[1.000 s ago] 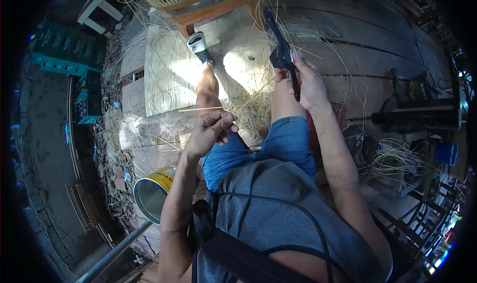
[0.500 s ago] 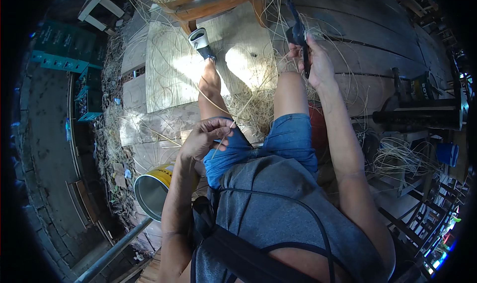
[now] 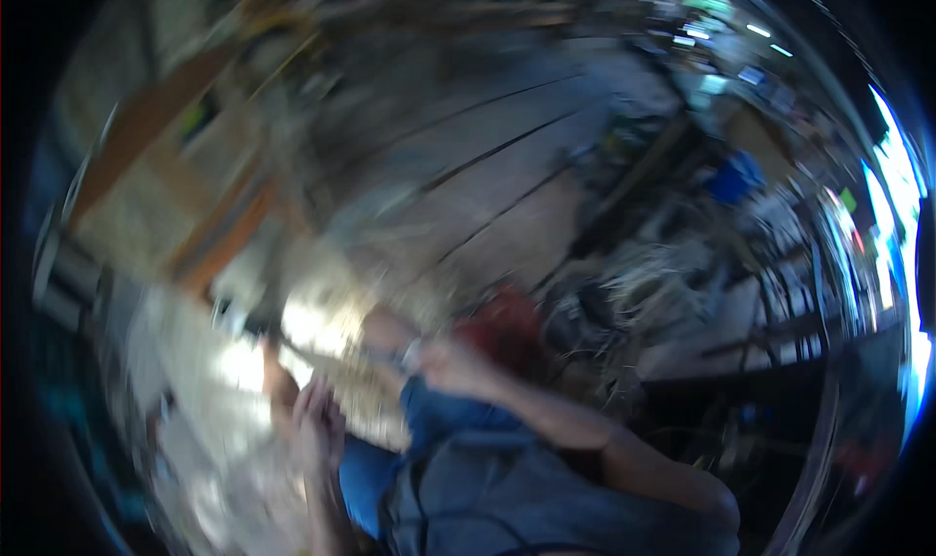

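Note:
The whole picture is smeared by motion. My left hand (image 3: 318, 421) is raised over my left thigh, fingers pointing up; whether a cane strand is in it cannot be made out. My right hand (image 3: 453, 363) is low over my right thigh. Something small and pale (image 3: 411, 357) shows at its fingertips, too blurred to name. The black tool cannot be made out. At the upper left stands a wooden chair (image 3: 239, 215), with a pale panel between its orange-brown parts.
A red rounded object (image 3: 502, 327) is just beyond my right forearm. Farther right lies a tangled heap of pale strands (image 3: 653, 278), with a blue item (image 3: 733, 178) behind it. Dark floorboards (image 3: 478, 180) stretch ahead. A sunlit pale board (image 3: 195, 361) lies on the left.
My view has swung to the right, so the chair now sits at the left. My right hand has come down from holding the black tool out ahead to beside my right thigh.

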A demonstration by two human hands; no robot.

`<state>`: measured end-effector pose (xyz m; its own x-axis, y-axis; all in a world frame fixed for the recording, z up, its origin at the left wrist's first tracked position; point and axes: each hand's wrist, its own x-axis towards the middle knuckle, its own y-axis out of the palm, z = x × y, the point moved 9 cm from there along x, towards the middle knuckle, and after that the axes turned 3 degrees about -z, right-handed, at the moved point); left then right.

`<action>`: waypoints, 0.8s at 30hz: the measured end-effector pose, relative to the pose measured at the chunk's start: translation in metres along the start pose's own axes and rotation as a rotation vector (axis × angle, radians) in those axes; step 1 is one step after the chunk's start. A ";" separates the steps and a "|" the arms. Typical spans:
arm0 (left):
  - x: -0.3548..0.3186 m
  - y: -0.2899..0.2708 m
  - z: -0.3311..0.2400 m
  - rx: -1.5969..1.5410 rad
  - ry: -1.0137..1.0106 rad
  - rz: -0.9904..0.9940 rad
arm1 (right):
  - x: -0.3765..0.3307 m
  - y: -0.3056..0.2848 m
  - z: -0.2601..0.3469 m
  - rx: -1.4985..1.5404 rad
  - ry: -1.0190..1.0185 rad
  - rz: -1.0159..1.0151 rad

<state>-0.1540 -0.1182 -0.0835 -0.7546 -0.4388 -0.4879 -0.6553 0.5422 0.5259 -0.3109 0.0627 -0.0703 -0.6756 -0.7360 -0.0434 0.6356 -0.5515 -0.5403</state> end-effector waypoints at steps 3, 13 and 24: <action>0.007 0.043 0.028 0.171 -0.037 0.091 | -0.014 0.014 0.001 -0.039 0.090 -0.121; -0.014 0.067 0.060 0.276 -0.040 0.160 | -0.022 0.024 0.040 -0.002 -0.123 -0.159; -0.047 0.027 0.007 0.553 0.296 -0.183 | -0.004 0.052 0.076 0.027 -0.210 0.030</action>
<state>-0.1363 -0.0774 -0.0512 -0.6619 -0.6946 -0.2817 -0.7193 0.6944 -0.0221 -0.2469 0.0071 -0.0343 -0.5654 -0.8163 0.1181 0.6658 -0.5362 -0.5188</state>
